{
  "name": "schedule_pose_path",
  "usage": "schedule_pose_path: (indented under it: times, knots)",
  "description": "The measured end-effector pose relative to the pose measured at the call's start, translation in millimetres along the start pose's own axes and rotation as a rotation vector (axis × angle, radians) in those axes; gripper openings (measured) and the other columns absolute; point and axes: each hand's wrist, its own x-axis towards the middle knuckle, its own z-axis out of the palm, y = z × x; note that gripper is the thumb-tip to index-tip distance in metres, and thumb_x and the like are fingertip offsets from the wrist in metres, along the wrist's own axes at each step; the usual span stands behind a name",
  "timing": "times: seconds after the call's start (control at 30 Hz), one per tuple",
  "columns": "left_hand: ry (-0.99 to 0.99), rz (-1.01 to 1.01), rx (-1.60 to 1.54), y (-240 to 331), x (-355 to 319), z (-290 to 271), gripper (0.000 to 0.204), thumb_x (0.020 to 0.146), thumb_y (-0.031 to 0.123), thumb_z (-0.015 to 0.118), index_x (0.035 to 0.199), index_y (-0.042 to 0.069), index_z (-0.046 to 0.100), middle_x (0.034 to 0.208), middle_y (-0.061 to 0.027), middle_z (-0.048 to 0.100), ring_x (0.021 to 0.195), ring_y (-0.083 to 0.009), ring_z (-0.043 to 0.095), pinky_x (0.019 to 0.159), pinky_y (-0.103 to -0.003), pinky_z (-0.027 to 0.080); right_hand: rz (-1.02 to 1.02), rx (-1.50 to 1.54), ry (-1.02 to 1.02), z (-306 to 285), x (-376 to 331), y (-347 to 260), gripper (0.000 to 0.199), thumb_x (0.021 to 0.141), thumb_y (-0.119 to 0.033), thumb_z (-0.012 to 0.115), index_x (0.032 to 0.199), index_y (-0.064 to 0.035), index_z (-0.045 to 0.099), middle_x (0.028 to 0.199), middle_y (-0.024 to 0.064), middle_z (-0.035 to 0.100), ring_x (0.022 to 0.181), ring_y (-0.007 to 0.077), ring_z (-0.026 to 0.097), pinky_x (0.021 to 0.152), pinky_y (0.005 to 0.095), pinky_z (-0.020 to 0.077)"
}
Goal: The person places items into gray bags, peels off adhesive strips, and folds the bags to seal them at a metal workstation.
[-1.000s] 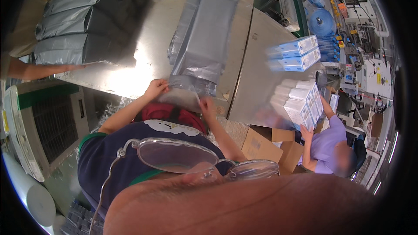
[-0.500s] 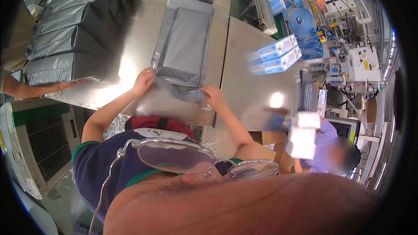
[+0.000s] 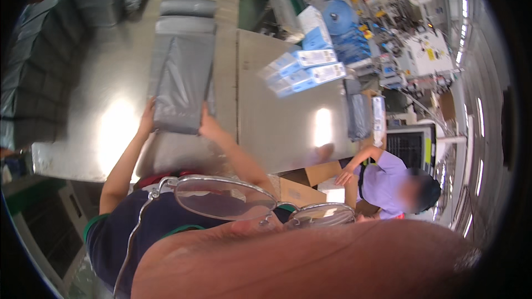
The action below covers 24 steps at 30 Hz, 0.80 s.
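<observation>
A long, flat grey plastic package lies on the metal table in front of me, its film smooth and drawn over the near end. My left hand grips its left side close to that end. On the opposite side, my right hand has the near right corner, fingers partly hidden by the film. At the far end sits a rolled grey section of film; I cannot tell whether it is joined to the package.
Stacked grey packages line the table's left. Blue-and-white boxes lie on the right-hand table, beyond a seam. A co-worker in a purple shirt reaches into an open cardboard box holding a white box. Machinery stands far right.
My hands have gone from pinching the loose near edge to gripping the package's sides; that edge now looks folded under. The view has shifted right. The co-worker's white boxes went down into the cardboard box.
</observation>
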Motion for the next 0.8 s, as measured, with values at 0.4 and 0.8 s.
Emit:
schedule_pose_path:
  times: [0.4, 0.8]
  knots:
    - [-0.258, 0.108, 0.41, 155.1, -7.4, -154.1, 0.096, 0.044, 0.011, 0.065, 0.127, 0.009, 0.016, 0.122, -0.0151, 0.031, 0.111, -0.0239, 0.033, 0.093, -0.03, 0.023, 0.389, -1.025, 0.281, -368.4, 14.5, 170.2, 0.048, 0.061, -0.009, 0.057, 0.106, -0.0056, 0.041, 0.101, 0.0147, 0.047, 0.095, 0.0295, 0.045, 0.078, 0.0411, 0.0378]
    - [-0.232, 0.101, 1.595, 185.5, 19.7, -176.9, 0.094, 0.047, 0.005, 0.067, 0.125, 0.012, 0.016, 0.126, -0.0105, 0.024, 0.118, -0.0237, 0.023, 0.092, -0.051, 0.016, -0.043, -0.861, 0.174, -288.6, 13.1, 95.3, 0.091, 0.043, -0.03, 0.073, 0.119, -0.0093, 0.028, 0.098, 0.0133, 0.044, 0.095, 0.0291, 0.042, 0.08, 0.0411, 0.0329]
